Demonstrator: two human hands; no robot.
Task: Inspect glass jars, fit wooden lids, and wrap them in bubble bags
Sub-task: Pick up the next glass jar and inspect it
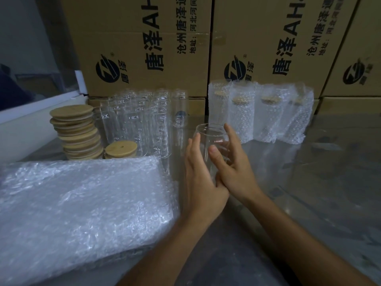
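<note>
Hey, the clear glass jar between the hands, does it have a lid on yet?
No lid. The clear glass jar shows an open rim, held between the left hand and right hand.

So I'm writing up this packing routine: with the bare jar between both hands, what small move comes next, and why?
Probably reach the left hand for the loose wooden lid beside the lid stack. The jar in the right hand has an open mouth, while the wrapped jars already carry lids.
</note>
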